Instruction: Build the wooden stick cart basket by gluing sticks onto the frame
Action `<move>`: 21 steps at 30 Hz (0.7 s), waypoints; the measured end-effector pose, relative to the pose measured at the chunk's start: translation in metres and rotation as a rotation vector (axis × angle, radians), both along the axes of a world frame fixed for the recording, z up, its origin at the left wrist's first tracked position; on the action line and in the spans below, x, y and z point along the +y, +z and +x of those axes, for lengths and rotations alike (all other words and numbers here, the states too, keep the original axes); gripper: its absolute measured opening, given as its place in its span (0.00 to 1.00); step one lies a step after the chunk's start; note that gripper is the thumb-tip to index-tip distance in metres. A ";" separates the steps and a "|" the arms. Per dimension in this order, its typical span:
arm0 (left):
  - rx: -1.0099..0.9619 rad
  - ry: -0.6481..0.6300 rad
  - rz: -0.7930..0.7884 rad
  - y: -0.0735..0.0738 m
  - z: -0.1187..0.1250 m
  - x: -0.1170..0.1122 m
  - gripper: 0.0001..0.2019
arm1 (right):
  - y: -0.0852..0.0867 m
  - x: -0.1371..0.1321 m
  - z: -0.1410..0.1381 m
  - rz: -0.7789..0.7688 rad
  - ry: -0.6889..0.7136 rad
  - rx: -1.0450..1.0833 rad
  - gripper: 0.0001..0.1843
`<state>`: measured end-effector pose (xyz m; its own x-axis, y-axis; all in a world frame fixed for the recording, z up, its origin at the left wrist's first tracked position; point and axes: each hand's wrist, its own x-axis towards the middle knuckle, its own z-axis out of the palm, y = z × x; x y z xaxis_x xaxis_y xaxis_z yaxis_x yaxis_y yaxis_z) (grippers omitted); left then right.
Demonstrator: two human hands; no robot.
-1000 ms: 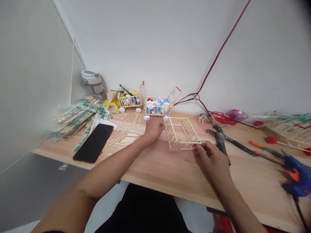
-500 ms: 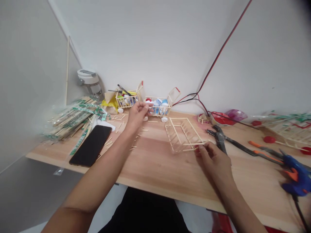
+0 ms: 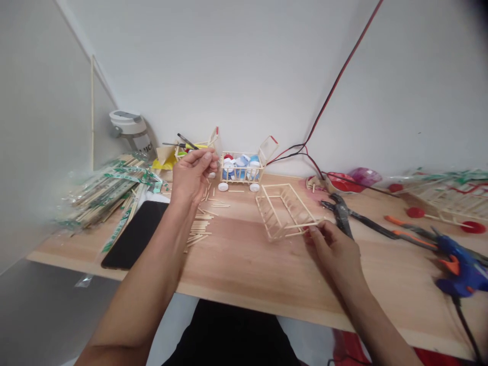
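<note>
My right hand [image 3: 335,249] pinches the near right corner of a small open frame [image 3: 285,211] built from thin wooden sticks, tilted just over the tabletop. My left hand [image 3: 194,173] is raised in front of two little stick carts, its thumb and fingertips pressed together. Whatever lies between those fingertips, if anything, is too small to make out. One cart [image 3: 241,170] has white wheels, a red-tipped handle and blue and white bottle caps inside. Behind my left hand the other cart [image 3: 213,136] is partly hidden. Short cut sticks [image 3: 198,226] lie below my left wrist.
A black phone [image 3: 133,236] and bagged wooden sticks [image 3: 110,188] lie at the left, near a lidded jar [image 3: 131,132]. Toward the right are pliers [image 3: 343,216], orange-and-black-handled cutters [image 3: 414,238], a blue glue gun [image 3: 459,264] and a red bowl [image 3: 345,183].
My left hand has moved left, away from the cart with the bottle caps, uncovering it. My right hand still holds the stick frame in nearly the same place. The view has shifted slightly.
</note>
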<state>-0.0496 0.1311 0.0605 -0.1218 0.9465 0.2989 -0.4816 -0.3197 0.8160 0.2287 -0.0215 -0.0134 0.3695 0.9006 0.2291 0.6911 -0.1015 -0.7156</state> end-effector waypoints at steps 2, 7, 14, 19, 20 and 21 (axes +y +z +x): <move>0.016 0.038 0.015 0.002 -0.003 0.000 0.05 | 0.000 0.000 0.000 0.008 0.005 -0.009 0.16; -0.021 0.093 0.060 0.009 -0.011 -0.002 0.09 | -0.005 0.001 0.002 0.017 0.010 -0.024 0.16; -0.016 0.079 0.029 0.012 -0.012 -0.009 0.16 | -0.007 0.000 0.001 0.015 0.020 -0.027 0.17; 0.022 0.091 -0.034 0.010 -0.011 -0.007 0.23 | -0.009 0.000 0.002 0.010 0.025 -0.024 0.16; 0.018 0.090 -0.043 0.008 -0.012 -0.005 0.24 | -0.010 0.000 0.002 0.009 0.028 -0.019 0.16; 0.013 0.084 -0.057 0.007 -0.012 -0.004 0.25 | -0.010 0.001 0.003 0.007 0.029 -0.017 0.16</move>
